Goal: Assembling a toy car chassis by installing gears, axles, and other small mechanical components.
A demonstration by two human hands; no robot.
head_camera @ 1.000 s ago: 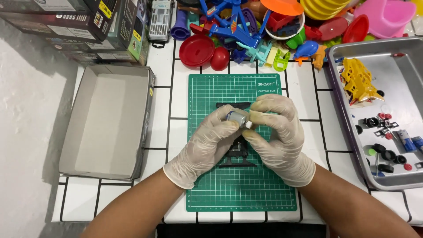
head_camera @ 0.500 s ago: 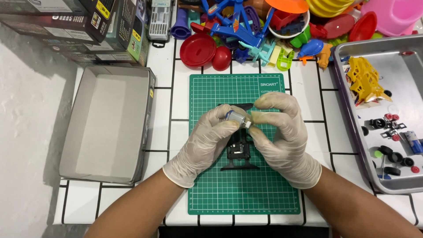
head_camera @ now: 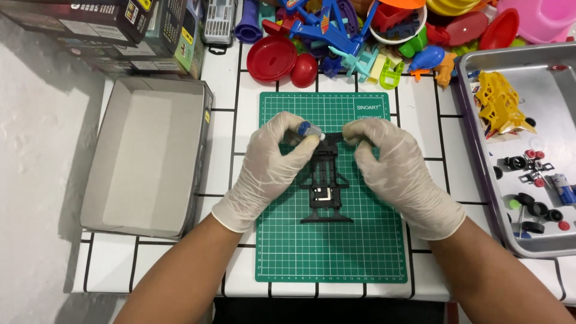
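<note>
Both hands wear pale latex gloves over a green cutting mat [head_camera: 360,252]. A black plastic toy-car chassis [head_camera: 327,195] lies flat on the mat between them. My left hand [head_camera: 273,165] pinches a small silver motor with a blue end [head_camera: 310,131] just above the chassis's far end. My right hand [head_camera: 393,165] grips that far end of the chassis with its fingertips. The two hands are a little apart, and the chassis's far end is partly hidden by the fingers.
An open grey cardboard box [head_camera: 147,156] stands left of the mat. A metal tray [head_camera: 480,198] on the right holds a yellow car body [head_camera: 498,111], small wheels and parts. Colourful plastic toys [head_camera: 354,36] and dark boxes [head_camera: 114,30] crowd the far edge.
My hands have drawn apart; they were cupped together over the motor. The left hand now carries the motor to the left, and more of the chassis shows.
</note>
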